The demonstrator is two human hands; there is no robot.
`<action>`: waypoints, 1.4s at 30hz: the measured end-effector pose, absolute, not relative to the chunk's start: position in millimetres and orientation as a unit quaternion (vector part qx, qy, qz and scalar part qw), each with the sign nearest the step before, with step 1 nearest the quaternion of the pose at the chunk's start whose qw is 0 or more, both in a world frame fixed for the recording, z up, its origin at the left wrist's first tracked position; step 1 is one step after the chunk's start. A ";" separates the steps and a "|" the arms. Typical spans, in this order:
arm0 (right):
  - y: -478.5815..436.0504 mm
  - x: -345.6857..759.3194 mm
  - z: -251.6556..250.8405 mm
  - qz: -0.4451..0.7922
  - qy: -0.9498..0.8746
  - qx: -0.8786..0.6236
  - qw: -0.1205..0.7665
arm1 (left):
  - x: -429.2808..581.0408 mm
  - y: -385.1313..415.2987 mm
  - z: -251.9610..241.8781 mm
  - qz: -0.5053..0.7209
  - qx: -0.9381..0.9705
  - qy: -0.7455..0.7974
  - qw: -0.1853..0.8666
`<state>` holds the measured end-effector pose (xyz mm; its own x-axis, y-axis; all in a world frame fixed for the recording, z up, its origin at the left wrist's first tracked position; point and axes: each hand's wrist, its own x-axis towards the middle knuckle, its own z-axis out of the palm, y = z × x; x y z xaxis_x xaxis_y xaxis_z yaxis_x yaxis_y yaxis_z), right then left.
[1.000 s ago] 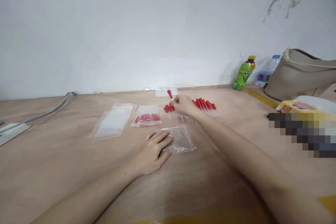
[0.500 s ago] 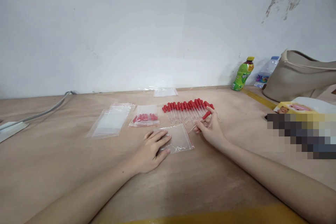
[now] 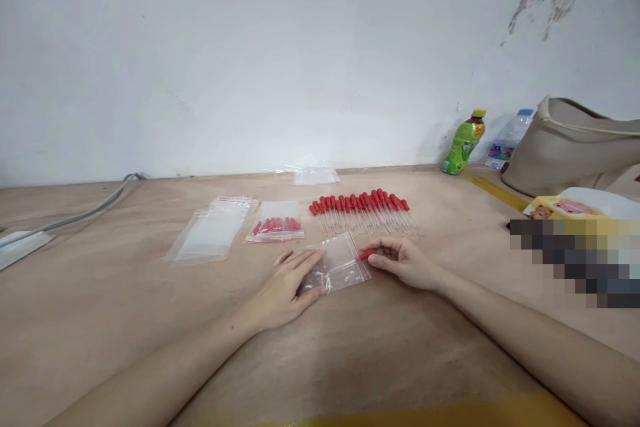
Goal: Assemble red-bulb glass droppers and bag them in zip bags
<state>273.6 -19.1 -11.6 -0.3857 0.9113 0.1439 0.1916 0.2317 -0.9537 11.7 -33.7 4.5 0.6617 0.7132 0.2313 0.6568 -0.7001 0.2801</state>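
Observation:
A clear zip bag (image 3: 345,265) with a red-lined edge lies in front of me. My left hand (image 3: 295,283) rests on its left part, fingers spread. At the bag's right edge, my right hand (image 3: 400,261) pinches the red bulb of a glass dropper (image 3: 366,255), whose thin glass tube reaches into the bag. Behind the bag, a row of several red-bulbed droppers (image 3: 360,203) lies with the tubes toward me. A bag holding several red bulbs (image 3: 275,225) is to the left of the row.
Flat clear bags (image 3: 210,233) lie at the left and another bag (image 3: 316,176) by the wall. A grey cable (image 3: 100,202) runs at far left. Back right stand a green bottle (image 3: 464,143), a clear bottle (image 3: 507,140) and a beige bag (image 3: 575,147), with yellow packaging (image 3: 565,208) nearer.
My right hand has moved down and nearer the bag, and its dropper's tube has passed through the bag's right edge. My left hand has stayed nearly still.

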 end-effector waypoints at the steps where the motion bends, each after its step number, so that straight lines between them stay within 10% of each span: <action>1: -19.0 275.3 -9.1 0.446 -0.717 -0.399 0.357 | 11.8 -33.1 4.7 0.164 0.907 0.378 0.090; 42: 0.0 264.0 -10.2 0.176 -0.731 -0.530 0.394 | -14.4 -16.4 14.9 0.186 0.862 0.350 0.317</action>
<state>264.0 0.0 -10.2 -0.1293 0.9123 0.3886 0.6352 0.3771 -0.6740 -14.4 -16.4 14.9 0.6860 0.7209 0.0979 0.4859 -0.5541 0.6759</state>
